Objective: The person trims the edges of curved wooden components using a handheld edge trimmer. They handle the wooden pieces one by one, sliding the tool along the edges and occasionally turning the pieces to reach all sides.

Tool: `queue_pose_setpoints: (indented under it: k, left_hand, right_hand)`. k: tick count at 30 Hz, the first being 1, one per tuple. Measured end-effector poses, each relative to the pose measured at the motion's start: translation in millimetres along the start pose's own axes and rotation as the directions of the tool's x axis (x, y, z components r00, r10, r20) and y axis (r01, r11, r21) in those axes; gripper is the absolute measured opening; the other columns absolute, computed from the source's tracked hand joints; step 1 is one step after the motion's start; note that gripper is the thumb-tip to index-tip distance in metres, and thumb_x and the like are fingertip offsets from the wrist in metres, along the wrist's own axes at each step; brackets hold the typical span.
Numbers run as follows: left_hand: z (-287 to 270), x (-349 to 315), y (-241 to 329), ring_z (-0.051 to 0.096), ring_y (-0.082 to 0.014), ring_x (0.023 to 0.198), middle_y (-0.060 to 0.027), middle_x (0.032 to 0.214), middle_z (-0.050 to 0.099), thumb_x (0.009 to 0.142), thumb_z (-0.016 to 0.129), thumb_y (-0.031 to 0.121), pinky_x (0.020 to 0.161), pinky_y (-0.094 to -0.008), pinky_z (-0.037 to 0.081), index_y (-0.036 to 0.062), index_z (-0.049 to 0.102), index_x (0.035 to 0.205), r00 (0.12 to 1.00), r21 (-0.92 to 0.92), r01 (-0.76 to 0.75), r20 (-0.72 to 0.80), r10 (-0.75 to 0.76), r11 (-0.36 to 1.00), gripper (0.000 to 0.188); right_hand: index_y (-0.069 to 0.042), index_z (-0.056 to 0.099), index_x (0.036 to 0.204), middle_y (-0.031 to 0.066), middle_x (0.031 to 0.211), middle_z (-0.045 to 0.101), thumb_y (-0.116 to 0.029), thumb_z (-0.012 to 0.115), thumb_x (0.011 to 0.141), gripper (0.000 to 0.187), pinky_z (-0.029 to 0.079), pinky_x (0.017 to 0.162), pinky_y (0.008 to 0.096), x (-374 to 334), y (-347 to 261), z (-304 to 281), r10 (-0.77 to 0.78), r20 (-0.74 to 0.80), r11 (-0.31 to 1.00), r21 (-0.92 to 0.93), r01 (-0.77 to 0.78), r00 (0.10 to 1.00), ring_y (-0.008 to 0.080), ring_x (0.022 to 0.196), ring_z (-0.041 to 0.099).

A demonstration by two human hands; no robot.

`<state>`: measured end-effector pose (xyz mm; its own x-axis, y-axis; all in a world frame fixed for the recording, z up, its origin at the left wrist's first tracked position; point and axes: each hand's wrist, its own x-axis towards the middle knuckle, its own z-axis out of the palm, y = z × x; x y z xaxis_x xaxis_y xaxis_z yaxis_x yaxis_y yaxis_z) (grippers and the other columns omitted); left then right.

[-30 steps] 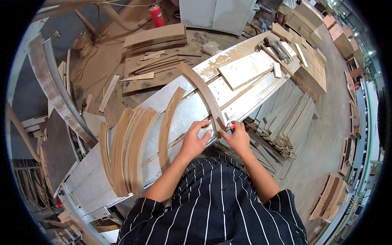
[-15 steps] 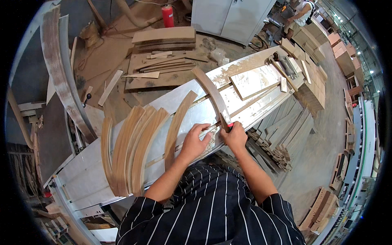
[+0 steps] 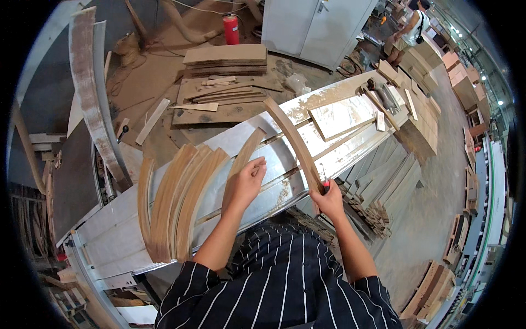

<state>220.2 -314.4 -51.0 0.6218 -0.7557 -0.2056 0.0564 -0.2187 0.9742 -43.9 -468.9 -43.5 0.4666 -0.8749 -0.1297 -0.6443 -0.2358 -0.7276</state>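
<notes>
My right hand (image 3: pixel 330 202) is closed round the near end of a curved wooden strip (image 3: pixel 296 140), which slants across the metal table. A small tool with a red part (image 3: pixel 327 184) and a thin metal tip is in the same grip; its kind is hard to make out. My left hand (image 3: pixel 249 178) hovers over another curved strip (image 3: pixel 249 147), fingers loosely bent and nothing visible between them. To its left several curved wooden pieces (image 3: pixel 183 192) lie side by side on the table.
The long metal table (image 3: pixel 118 230) carries a flat board (image 3: pixel 342 118) and a grey tool (image 3: pixel 386 96) at its far right. Planks (image 3: pixel 378 170) are stacked below its right edge. Beyond stand a grey cabinet (image 3: pixel 312 27), a red cylinder (image 3: pixel 231 30) and a person (image 3: pixel 408 30).
My right hand has moved right and nearer me, and the strip's near end has shifted with it. My left hand has drawn left, away from that strip, its fingers more bent.
</notes>
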Motion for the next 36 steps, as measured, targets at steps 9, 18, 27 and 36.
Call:
queue_pose_setpoints:
  k: [9,18,27,36]
  left_hand:
    - [8,61,106,0.062,-0.0261,0.134,-0.0197,0.162,0.051,0.110,0.069,0.015,0.113,-0.0359,0.050,0.0036,0.027,0.172,0.943,-0.400,-0.328,-0.082,0.324,0.856,0.076]
    - [1,61,143,0.064,-0.0174,0.126,-0.0089,0.141,0.067,0.104,0.074,0.003,0.109,-0.0313,0.054,0.0057,0.055,0.157,0.920,-0.427,-0.377,-0.066,0.387,0.822,0.057]
    - [-9,26,172,0.066,-0.0159,0.127,-0.0073,0.141,0.068,0.095,0.082,-0.001,0.108,-0.0326,0.057,0.0061,0.061,0.149,0.864,-0.441,-0.467,-0.042,0.502,0.767,0.059]
    - [-21,11,191,0.068,-0.0183,0.122,-0.0068,0.135,0.069,0.088,0.088,0.000,0.106,-0.0364,0.060,0.0063,0.059,0.148,0.827,-0.497,-0.468,0.045,0.560,0.731,0.066]
  right_hand:
    - [-0.004,0.062,0.102,0.0030,0.087,0.063,-0.023,0.093,0.079,0.043,0.052,0.078,0.0325,-52,-1,-70,-0.076,0.155,0.980,0.192,0.046,0.985,0.0145,0.081,0.059]
    - [-0.005,0.059,0.105,0.0034,0.095,0.055,-0.027,0.093,0.073,0.051,0.047,0.086,0.0328,-65,12,-84,-0.155,0.125,0.948,0.299,0.112,0.980,0.0168,0.091,0.052]
    - [-0.006,0.056,0.108,0.0032,0.094,0.051,-0.027,0.093,0.074,0.055,0.047,0.084,0.0332,-62,17,-95,-0.262,0.164,0.939,0.272,0.212,0.951,0.0176,0.090,0.050]
    - [-0.008,0.058,0.108,0.0003,0.094,0.051,-0.025,0.093,0.075,0.051,0.046,0.084,0.0317,-61,7,-105,-0.259,0.172,0.928,0.319,0.195,0.950,0.0156,0.089,0.049]
